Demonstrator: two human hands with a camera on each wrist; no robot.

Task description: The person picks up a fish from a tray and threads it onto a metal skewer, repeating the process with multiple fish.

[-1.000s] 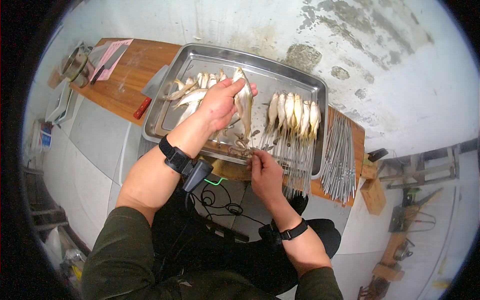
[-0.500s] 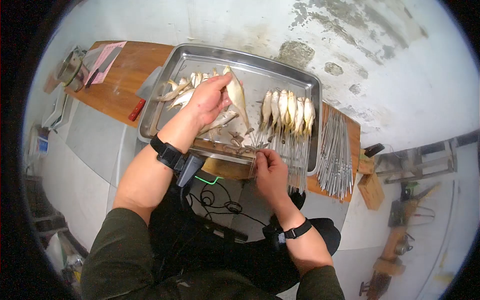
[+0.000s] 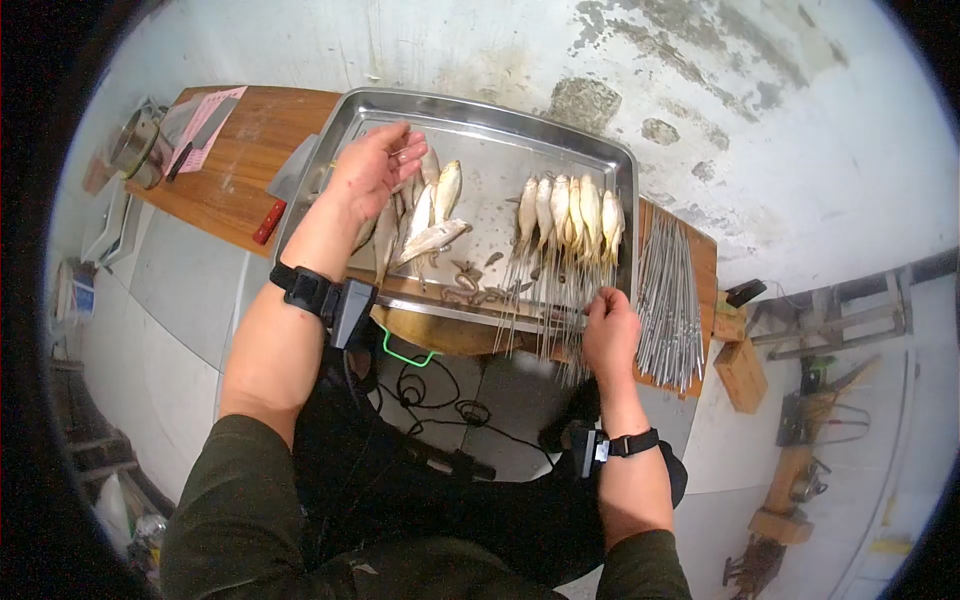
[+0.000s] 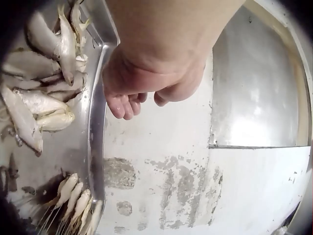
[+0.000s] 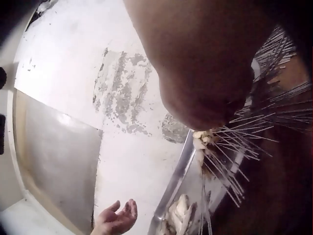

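My left hand [image 3: 375, 168] holds nothing, its fingers spread loosely over the left part of the metal tray [image 3: 540, 150]. Below it lie several loose fish [image 3: 433, 240], some overlapping; in the left wrist view they are pale and silvery [image 4: 32, 63]. At the tray's right side, a row of fish [image 3: 575, 212] lies side by side, heads away from me, on thin metal skewers [image 3: 550, 320] that reach over the near rim. My right hand [image 3: 612, 330] has its fingertips drawn together at these skewers, just below the rightmost fish; whether they pinch one I cannot tell.
A bundle of skewers [image 3: 668, 310] lies right of the tray on the wooden board [image 3: 285, 115]. To the left are a red-handled cleaver [image 3: 268, 222], a black-handled knife [image 3: 180, 160] and a metal pot [image 3: 137, 148]. Dark scraps [image 3: 465, 282] lie in the tray, and a stained wall stands behind.
My left hand has let go of the fish it held and moved left over the loose pile. My right hand has moved right, from the tray's near middle to the skewered row.
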